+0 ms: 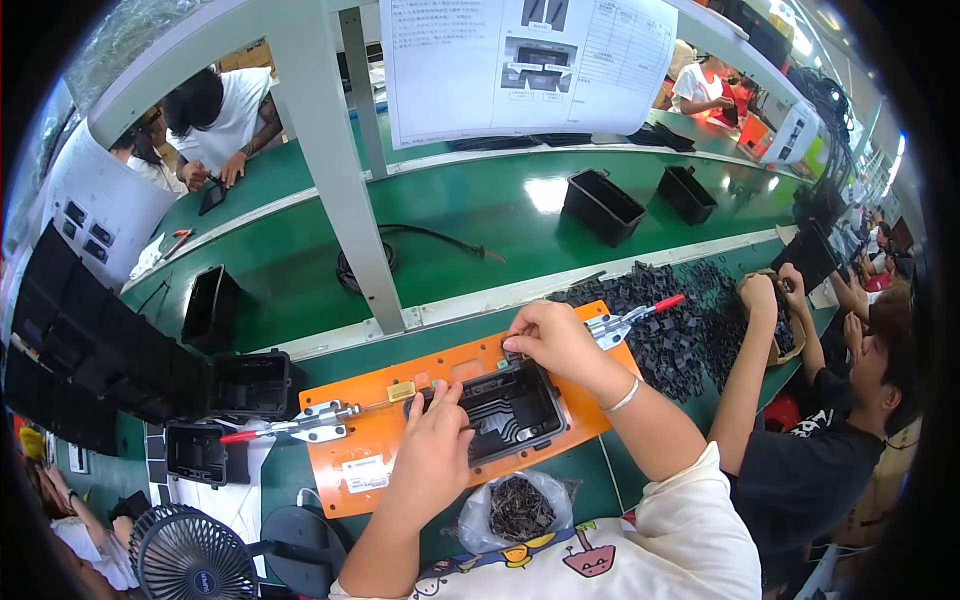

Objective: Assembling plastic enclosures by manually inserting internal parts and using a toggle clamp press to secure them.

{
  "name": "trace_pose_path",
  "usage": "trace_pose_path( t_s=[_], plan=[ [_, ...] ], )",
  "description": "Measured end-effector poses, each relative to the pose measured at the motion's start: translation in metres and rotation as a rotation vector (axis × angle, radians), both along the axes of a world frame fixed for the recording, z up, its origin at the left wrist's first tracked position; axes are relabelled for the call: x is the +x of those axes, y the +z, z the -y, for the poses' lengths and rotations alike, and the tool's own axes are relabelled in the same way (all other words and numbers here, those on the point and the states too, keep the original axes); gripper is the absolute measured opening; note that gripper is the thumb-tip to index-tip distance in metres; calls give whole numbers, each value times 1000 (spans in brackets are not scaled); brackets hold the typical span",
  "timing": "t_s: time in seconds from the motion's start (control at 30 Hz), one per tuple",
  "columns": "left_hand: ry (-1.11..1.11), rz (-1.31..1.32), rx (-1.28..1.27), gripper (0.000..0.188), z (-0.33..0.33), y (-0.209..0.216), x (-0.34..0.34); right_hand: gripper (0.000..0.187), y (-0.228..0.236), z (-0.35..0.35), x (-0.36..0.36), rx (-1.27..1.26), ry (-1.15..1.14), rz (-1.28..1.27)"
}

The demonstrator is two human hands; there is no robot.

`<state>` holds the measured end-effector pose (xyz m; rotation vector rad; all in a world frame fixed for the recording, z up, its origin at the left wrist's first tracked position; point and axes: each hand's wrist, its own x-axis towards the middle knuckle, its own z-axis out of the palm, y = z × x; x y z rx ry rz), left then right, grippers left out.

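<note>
Workpiece: black housing (530,400), an open rectangular box, seated in the middle of an orange fixture plate (330,470) on the green table (470,200). Opening faces up, toward the camera. Long axis runs left to right across the wearer, slanted so that the right end lies farther away; it is roughly parallel to the plate's own long axis. Pale, bent strips show on the housing floor.

Hands: left hand (435,440) lies over the left end of the housing, fingers extended and spread, thumb by the opening; cannot tell whether it grips anything. Right hand (555,340) reaches to the far side, thumb and forefinger brought together at the rim near a small dark piece; hold on that piece cannot be confirmed.

Fixture: left toggle clamp (320,420) and right toggle clamp (612,328), one at each end, both red-handled, handles pointing outward.

Markings: white label (366,474) on the plate near its lower left corner, print too small to read. Printed sheet (450,100) above the table carries lines of text, photographs and a ruled grid. Fan (195,555) at lower left has a pale mark on its hub.

Nearby: clear bag (520,505) of small dark parts in front of the plate; heap of black parts (670,345) beyond its right end.
</note>
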<state>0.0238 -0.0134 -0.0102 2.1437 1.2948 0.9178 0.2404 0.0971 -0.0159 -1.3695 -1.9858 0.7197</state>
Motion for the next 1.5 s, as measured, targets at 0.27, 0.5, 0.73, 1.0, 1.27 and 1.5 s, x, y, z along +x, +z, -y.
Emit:
trace_pose_path(
  t_s=[0.27,0.5,0.73,1.0,1.27,1.5],
  plan=[
    [1,14,-46,14,-1,2,-3,20,9,-4,-1,182,104,234],
    [-14,62,-91,14,-3,6,-6,22,24,-16,-4,54,258,371],
    [-7,86,96,19,-10,5,-15,23,19,1,-7,19,125,426],
    [261,190,-77,10,-64,4,-39,23,-2,100,-26,433,289,332],
    [254,-12,-112,11,-80,-10,-43,19,-14,111,-26,471,304,268],
    [186,-119,-304,10,-90,1,-45,19,-14,110,-27,468,305,271]
  ],
)
